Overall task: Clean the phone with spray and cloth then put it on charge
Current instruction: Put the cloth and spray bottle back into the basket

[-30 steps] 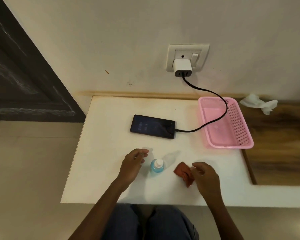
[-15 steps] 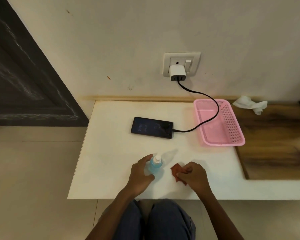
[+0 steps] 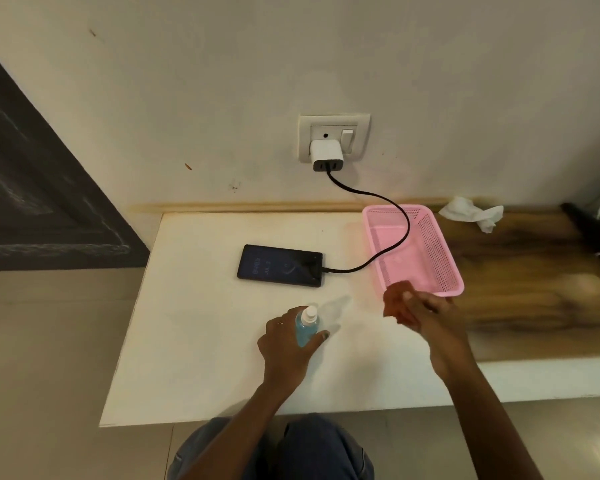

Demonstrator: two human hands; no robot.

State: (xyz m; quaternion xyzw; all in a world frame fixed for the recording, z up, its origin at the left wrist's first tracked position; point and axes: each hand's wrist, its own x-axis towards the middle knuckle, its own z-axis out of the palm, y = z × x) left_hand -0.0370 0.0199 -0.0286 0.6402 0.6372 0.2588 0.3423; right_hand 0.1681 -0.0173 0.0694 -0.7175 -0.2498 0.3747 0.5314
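Sideways, phone [image 3: 280,266] lies plugged rightward; left hand [image 3: 284,344] wraps upright bottle [image 3: 306,326], right hand [image 3: 421,311] pinches cloth [image 3: 394,299].

phone [image 3: 280,266] | screen lit, faint digits and text | too blurred to read

Blue liquid fills the white-capped spray bottle [image 3: 306,328]. The cloth [image 3: 392,304] is rust-red, the phone [image 3: 280,265] black, the perforated basket [image 3: 444,254] at 2 o'clock pink, the counter [image 3: 201,306] cream-white, the charger [image 3: 326,154] white.
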